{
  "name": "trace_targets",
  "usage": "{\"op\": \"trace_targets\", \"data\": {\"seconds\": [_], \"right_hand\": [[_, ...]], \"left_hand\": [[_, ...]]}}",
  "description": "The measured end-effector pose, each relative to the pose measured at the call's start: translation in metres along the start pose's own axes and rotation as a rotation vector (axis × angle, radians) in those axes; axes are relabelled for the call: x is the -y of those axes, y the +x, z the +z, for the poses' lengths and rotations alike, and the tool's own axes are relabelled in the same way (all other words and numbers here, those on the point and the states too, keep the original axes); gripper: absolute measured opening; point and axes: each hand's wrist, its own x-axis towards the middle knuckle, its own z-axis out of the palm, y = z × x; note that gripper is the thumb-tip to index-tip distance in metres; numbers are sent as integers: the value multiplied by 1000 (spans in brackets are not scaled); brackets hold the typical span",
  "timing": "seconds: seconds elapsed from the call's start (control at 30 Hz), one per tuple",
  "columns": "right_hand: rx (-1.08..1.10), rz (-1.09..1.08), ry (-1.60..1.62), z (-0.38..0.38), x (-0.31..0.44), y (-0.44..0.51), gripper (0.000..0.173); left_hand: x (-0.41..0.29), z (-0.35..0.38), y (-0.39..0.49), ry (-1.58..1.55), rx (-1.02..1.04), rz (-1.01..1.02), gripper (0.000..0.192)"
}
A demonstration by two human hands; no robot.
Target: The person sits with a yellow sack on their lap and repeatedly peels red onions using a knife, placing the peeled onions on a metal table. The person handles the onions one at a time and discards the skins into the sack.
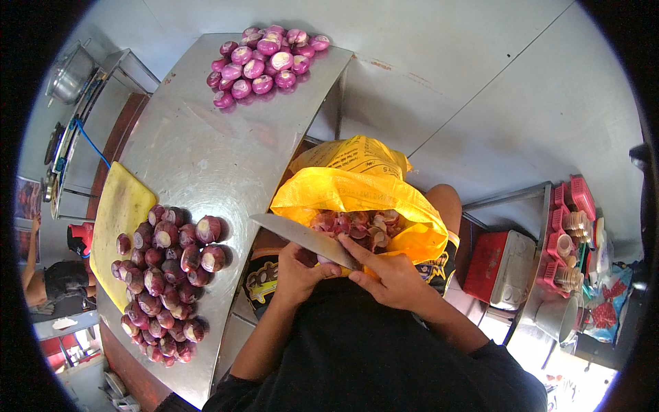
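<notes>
My right hand (386, 280) grips a broad-bladed kitchen knife (304, 234), index finger laid along the blade and the tip pointing left. Beneath the blade, my left hand (298, 278) holds a red onion (323, 260), mostly hidden by the knife and fingers. Both hands are over my lap, at the near edge of an open yellow woven plastic sack (314, 183). Papery onion skins (360, 226) lie inside the sack, which bears printing.
A steel table (206, 144) at my left carries peeled red onions (257, 67) at its far end. Nearer, unpeeled onions with trimmed ends (165, 278) lie beside and partly on a yellow cutting board (116, 216). A red cooler (479, 268) and pink baskets (558, 239) stand right. Another person (67, 280) is far left.
</notes>
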Motion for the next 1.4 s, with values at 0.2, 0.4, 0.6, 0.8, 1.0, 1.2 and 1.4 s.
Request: {"op": "trace_targets", "data": {"seconds": [0.2,0.4,0.6,0.8,1.0,1.2,1.4], "right_hand": [[-159,23,193,1,-5,-1,73],[-18,-45,118,-5,2,-8,74],[-138,-75,105,5,0,-4,67],[-201,277,461,13,-6,-3,57],[-131,520,722,13,-13,-1,52],[-155,565,704,6,-6,-5,53],[-171,314,709,-15,10,-25,55]], "left_hand": [[6,4,4,-101,5,124,62],[7,1,1,-32,-47,21,67],[3,3,1,-26,-66,19,62],[4,9,5,-65,-24,115,54],[10,6,4,-89,-24,138,54],[16,-7,5,-393,-69,78,56],[17,-18,6,-577,-161,3,53]]}}
